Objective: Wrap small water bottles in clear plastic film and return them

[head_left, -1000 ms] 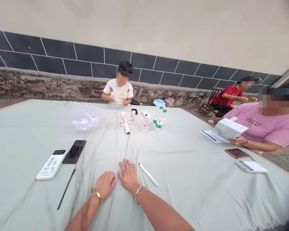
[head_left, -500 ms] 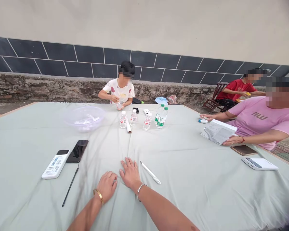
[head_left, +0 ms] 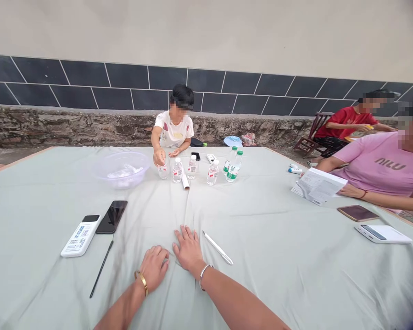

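Note:
My left hand (head_left: 153, 267), with a gold bracelet on its wrist, rests on the table cloth. Its fingers are curled under and I see nothing in them. Beside it my right hand (head_left: 187, 247) lies palm down, fingers spread, holding nothing; a silver bangle circles that wrist. Just right of it is a white pen (head_left: 217, 247), which it does not touch. Left of my hands lie a black phone (head_left: 112, 217), a white power bank (head_left: 80, 236) with printing and a dark screen, and a thin black strap (head_left: 101, 269) reaching towards the phone.
Across the table, a person's hand (head_left: 159, 157) is on a small bottle (head_left: 163, 170). Near it are several other bottles (head_left: 212, 173), a paper roll (head_left: 185, 181) and a clear basin (head_left: 99, 172). At right, a person holds a white box (head_left: 318, 185) near a phone (head_left: 358, 212).
The person opposite has reached forward and set a bottle on the table beside the others. At right, the person has leaned back slightly. My hands stay where they were.

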Demonstrator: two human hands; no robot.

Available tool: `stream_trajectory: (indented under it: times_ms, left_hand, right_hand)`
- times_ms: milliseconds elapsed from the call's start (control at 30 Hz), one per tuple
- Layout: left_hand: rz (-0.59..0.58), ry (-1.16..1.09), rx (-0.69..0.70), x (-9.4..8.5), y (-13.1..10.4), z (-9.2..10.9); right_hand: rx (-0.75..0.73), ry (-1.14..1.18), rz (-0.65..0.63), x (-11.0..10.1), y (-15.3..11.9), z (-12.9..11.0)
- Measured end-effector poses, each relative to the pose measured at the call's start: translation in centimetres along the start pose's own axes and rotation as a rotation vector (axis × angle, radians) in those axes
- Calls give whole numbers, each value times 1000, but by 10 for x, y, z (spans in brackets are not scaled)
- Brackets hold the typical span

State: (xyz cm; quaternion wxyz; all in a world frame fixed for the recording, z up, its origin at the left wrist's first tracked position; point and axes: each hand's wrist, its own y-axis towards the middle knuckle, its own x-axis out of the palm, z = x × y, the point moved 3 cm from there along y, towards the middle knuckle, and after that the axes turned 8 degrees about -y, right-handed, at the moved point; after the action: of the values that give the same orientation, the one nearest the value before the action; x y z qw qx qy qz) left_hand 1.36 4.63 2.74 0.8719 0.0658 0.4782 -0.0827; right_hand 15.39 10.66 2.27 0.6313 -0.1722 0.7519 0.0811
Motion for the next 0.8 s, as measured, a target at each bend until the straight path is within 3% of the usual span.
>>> stream_trajectory:
  times_ms: [167,300,500,667,800]
  left_hand:
    - [18,79,26,-17,-13,-39]
    - [70,237,139,-17,-35,-72]
    - [91,322,199,3,-44,-82]
    - [68,272,202,15,-40,-88]
    - [30,258,184,20,-42,-92]
  right_hand:
    - [-12,14,5,3,1,5]
    - [9,97,43,-4,29,6]
    - [73,326,164,-26,137,-7]
    - [235,484,190,-37,240,-21]
    - [349,552,249,-45,304,-31]
